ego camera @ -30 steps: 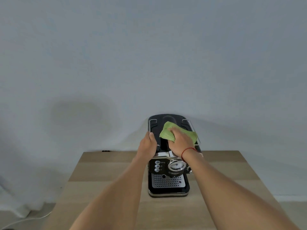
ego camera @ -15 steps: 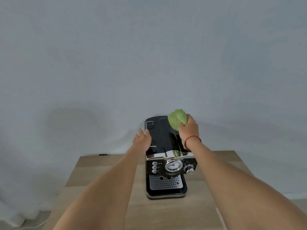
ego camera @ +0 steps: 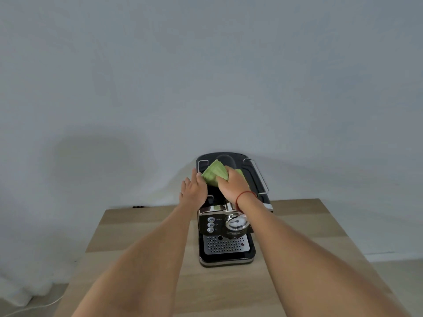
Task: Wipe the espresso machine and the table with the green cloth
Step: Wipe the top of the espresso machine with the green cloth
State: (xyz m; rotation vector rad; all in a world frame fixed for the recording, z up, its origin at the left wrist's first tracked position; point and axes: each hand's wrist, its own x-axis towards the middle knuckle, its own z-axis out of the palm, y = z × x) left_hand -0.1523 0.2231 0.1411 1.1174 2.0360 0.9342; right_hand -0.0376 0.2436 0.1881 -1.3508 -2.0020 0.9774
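While your right hand (ego camera: 231, 185) grips the bunched green cloth (ego camera: 214, 174) on top of the espresso machine (ego camera: 215, 225), your left hand (ego camera: 194, 191) rests straight-fingered against the top's left edge. The machine stands on the wooden table (ego camera: 315, 227), toward its far side.

Single head-worn wide-angle view, forward and down over the table (ego camera: 128, 227), toward the wall (ego camera: 206, 76)
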